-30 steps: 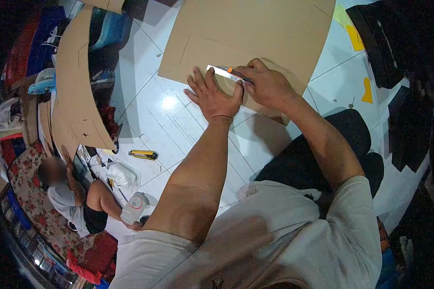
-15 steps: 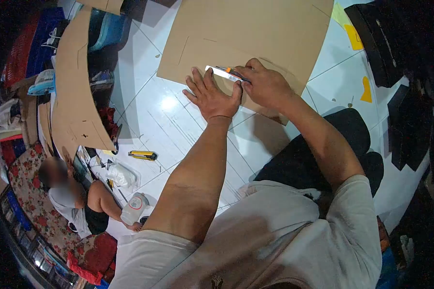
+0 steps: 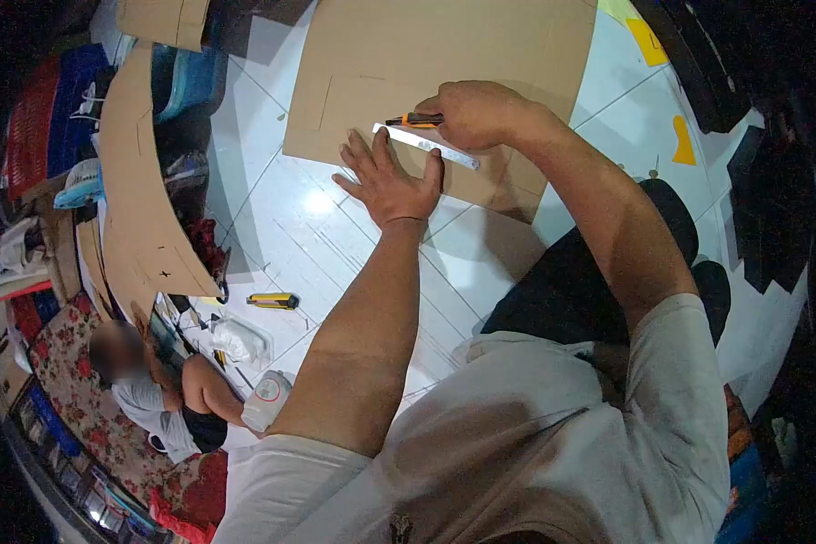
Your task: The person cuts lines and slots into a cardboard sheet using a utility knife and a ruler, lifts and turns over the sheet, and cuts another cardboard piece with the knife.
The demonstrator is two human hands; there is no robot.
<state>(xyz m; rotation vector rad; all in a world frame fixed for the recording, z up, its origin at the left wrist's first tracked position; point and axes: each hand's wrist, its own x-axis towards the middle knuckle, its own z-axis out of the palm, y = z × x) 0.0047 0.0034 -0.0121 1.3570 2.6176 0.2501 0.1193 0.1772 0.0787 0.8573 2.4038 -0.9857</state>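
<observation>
A large sheet of brown cardboard [image 3: 408, 45] with thin lines marked on it lies on the tiled floor. Across its near part is a metal ruler [image 3: 455, 158], slightly slanted. My left hand [image 3: 392, 186] is spread, its thumb and a fingertip pressing down on the ruler's near side. Closed around an orange and black utility knife [image 3: 419, 120], my right hand [image 3: 480, 113] is just beyond the ruler, with the knife's tip pointing left near the ruler's left end. Whether the blade touches the cardboard I cannot tell.
A yellow utility knife [image 3: 273, 300] lies on the floor at left. Behind it stands a curved cardboard panel [image 3: 140, 172]. A person [image 3: 150, 403] sits at the lower left beside a whitish container [image 3: 267, 399]. Yellow cut pieces [image 3: 684, 140] and black pieces [image 3: 762, 213] are at right.
My right hand has moved up and left with the utility knife, off the ruler's right end, which now shows. My left hand stays spread on the ruler.
</observation>
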